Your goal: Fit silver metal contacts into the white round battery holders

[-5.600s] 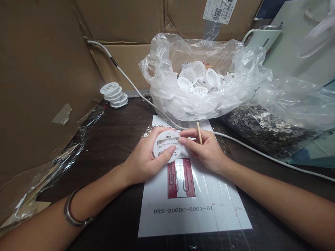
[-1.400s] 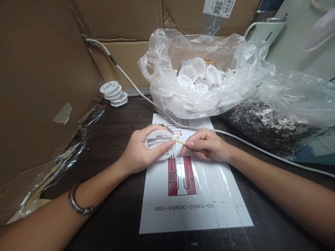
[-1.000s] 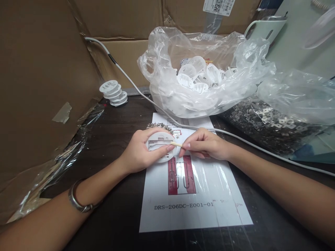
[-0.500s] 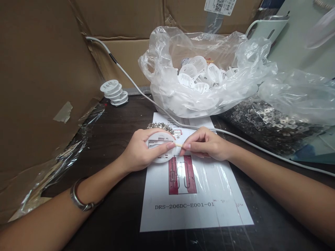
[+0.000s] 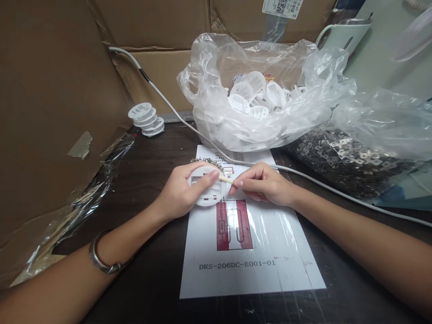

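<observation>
My left hand is closed around a round white plastic disc with slots, its thumb lying across the upper face. Between the thumb and fingertips of my right hand is a thin pale-yellow stick. The stick's far end meets the disc beside my left thumb tip. Behind the disc lies a small pile of metal clips, partly hidden by my left hand. A printed sheet with a red and white drawing lies beneath both hands.
A clear plastic bag of white discs stands at the back. A stack of discs sits back left. To the right lies a bag of flat metal pieces. A grey cable crosses the table; cardboard borders the left.
My left thumb has shifted up across the disc, uncovering its middle slots. The stick now slants up toward the disc's upper right, and my right fingertips have moved slightly left and up.
</observation>
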{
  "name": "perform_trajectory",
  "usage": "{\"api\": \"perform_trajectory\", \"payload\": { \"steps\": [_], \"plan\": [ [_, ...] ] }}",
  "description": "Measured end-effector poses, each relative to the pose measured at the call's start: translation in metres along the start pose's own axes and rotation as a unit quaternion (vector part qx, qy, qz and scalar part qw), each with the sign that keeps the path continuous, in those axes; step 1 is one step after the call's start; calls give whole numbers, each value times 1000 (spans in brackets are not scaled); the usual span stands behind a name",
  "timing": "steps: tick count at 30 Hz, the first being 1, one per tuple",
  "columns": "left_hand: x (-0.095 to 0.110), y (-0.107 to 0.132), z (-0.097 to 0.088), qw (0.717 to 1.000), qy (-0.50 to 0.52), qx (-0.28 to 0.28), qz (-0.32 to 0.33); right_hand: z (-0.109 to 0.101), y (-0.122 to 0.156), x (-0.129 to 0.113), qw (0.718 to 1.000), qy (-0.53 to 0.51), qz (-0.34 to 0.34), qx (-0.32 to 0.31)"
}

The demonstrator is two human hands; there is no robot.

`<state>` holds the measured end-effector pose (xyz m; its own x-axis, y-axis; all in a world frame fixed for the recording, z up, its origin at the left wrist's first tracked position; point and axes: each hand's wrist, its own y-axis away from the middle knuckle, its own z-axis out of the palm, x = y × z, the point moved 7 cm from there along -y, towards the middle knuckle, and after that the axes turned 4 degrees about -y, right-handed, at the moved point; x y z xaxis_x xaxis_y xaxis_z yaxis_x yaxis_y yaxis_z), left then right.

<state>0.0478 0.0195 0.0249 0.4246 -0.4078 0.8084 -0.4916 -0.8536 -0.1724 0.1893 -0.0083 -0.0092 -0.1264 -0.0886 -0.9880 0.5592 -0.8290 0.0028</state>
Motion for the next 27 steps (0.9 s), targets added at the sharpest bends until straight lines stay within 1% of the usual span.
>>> {"api": "perform_trajectory", "payload": {
  "steps": [3,5,9,13,17,23,27],
  "plan": [
    [1,1,0,1000,19,-1,10,-2,1,4,998,-59,2,-14],
    [3,2,-1,1000,23,0,14,-4,1,6,997,-76,4,-19],
    [5,2,0,1000,10,2,20,-2,2,5,999,-44,4,-30],
    [7,2,0,1000,-2,4,29,1,2,1,1000,-3,-2,-26],
    [7,2,-1,999,-24,7,36,2,1,0,1000,15,-7,-21],
    [8,2,-1,999,-31,11,33,4,4,0,999,-3,-14,-36],
    [9,3,0,999,-41,7,31,2,4,0,999,-4,-17,-27]
  ]
}}
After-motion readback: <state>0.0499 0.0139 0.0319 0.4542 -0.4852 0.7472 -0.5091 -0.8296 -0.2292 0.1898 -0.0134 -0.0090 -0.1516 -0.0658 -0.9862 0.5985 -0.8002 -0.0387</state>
